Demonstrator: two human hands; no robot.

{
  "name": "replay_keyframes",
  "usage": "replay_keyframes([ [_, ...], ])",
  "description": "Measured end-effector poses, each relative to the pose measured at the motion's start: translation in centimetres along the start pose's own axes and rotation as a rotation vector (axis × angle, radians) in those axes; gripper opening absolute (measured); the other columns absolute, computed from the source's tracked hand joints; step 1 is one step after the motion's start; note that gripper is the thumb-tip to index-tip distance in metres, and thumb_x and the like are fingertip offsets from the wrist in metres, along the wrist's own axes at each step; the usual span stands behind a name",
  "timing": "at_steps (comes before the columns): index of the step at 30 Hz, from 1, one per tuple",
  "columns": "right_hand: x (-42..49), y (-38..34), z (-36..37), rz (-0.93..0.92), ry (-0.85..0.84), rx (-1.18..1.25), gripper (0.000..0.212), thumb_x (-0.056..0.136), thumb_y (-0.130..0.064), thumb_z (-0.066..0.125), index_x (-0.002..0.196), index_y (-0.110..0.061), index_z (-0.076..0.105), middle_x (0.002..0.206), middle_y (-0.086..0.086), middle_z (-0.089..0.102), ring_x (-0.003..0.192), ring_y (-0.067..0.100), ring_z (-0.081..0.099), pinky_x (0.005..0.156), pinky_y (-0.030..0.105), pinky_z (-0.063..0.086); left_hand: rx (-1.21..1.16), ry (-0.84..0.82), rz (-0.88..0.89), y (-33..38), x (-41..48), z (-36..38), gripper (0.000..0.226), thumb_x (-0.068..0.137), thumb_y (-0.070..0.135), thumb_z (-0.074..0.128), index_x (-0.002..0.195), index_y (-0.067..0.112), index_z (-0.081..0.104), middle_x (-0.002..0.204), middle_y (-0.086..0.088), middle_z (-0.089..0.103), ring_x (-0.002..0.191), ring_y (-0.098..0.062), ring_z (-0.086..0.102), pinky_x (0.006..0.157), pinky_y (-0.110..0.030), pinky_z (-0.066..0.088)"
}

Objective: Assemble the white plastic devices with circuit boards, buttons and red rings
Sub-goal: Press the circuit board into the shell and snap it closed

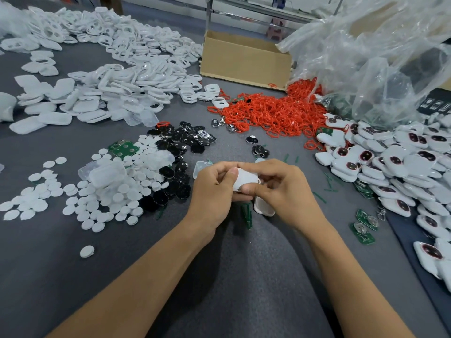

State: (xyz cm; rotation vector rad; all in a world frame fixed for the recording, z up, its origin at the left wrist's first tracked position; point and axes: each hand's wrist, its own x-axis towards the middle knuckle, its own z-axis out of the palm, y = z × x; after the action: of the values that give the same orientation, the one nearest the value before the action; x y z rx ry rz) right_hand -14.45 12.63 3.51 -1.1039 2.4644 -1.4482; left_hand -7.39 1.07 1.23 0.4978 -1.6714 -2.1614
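Observation:
Both hands meet over the grey table's middle around one white plastic device shell (245, 179). My left hand (214, 189) grips its left side with the thumb on top. My right hand (283, 189) pinches its right side, fingers curled over it. Another white shell (263, 207) lies under my right hand, mostly hidden. Red rings (273, 113) form a heap behind the hands. Black buttons (180, 147) and white round discs (117, 191) lie scattered to the left. A green circuit board (123, 147) sits among the discs, and more boards (364, 224) lie to the right.
White shell halves (117, 69) are piled across the far left. Finished white devices with dark red windows (395, 167) are stacked at the right. A cardboard box (244, 59) stands at the back, with crumpled clear plastic bags (380, 57) beside it. Green slivers (246, 213) lie near the hands.

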Motion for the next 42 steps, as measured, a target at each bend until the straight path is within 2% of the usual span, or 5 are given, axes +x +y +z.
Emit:
replay_keyframes([
  [2, -0.05, 0.07, 0.03, 0.062, 0.024, 0.128, 0.039, 0.079, -0.004, 0.073, 0.107, -0.030, 0.068, 0.080, 0.009, 0.060, 0.070, 0.012, 0.051, 0.069, 0.033, 0.046, -0.018, -0.006, 0.020, 0.02, -0.02, 0.01, 0.022, 0.101, 0.004, 0.044, 0.108, 0.002, 0.065, 0.093, -0.010, 0.071, 0.071, -0.015, 0.071, 0.065, -0.027, 0.060],
  [9, 0.01, 0.57, -0.85, 0.297, 0.028, 0.475, 0.012, 0.076, 0.002, 0.072, 0.081, -0.008, 0.068, 0.070, 0.007, 0.067, 0.062, 0.015, 0.061, 0.061, 0.021, 0.052, 0.022, -0.061, 0.101, -0.06, -0.22, 0.12, 0.023, 0.099, 0.003, 0.048, 0.100, 0.012, 0.069, 0.095, -0.003, 0.072, 0.089, -0.019, 0.071, 0.070, -0.024, 0.058],
  [26, -0.10, 0.20, -0.58, 0.215, 0.055, 0.473, 0.022, 0.073, 0.015, 0.069, 0.069, -0.004, 0.059, 0.056, -0.001, 0.062, 0.052, 0.008, 0.055, 0.053, 0.017, 0.045, -0.001, -0.068, 0.132, -0.09, -0.46, 0.16, 0.026, 0.096, -0.005, 0.049, 0.099, 0.007, 0.072, 0.094, -0.005, 0.074, 0.090, -0.020, 0.072, 0.074, -0.027, 0.060],
  [36, -0.06, -0.19, -0.61, 0.140, 0.067, 0.336, 0.015, 0.083, 0.005, 0.065, 0.085, -0.010, 0.062, 0.078, 0.008, 0.064, 0.068, 0.018, 0.058, 0.067, 0.034, 0.052, -0.125, -0.050, 0.100, 0.22, -0.31, 0.24, 0.020, 0.095, 0.001, 0.055, 0.103, 0.012, 0.070, 0.096, -0.006, 0.075, 0.092, -0.020, 0.072, 0.074, -0.022, 0.058],
  [42, -0.16, -0.06, -0.40, 0.118, -0.002, 0.305, 0.022, 0.083, -0.001, 0.068, 0.104, -0.008, 0.066, 0.090, 0.008, 0.070, 0.075, 0.016, 0.061, 0.073, 0.027, 0.053, -0.133, 0.045, 0.080, 0.14, -0.13, 0.09, 0.016, 0.095, 0.004, 0.056, 0.101, 0.010, 0.070, 0.092, -0.007, 0.075, 0.086, -0.018, 0.073, 0.067, -0.021, 0.058],
])
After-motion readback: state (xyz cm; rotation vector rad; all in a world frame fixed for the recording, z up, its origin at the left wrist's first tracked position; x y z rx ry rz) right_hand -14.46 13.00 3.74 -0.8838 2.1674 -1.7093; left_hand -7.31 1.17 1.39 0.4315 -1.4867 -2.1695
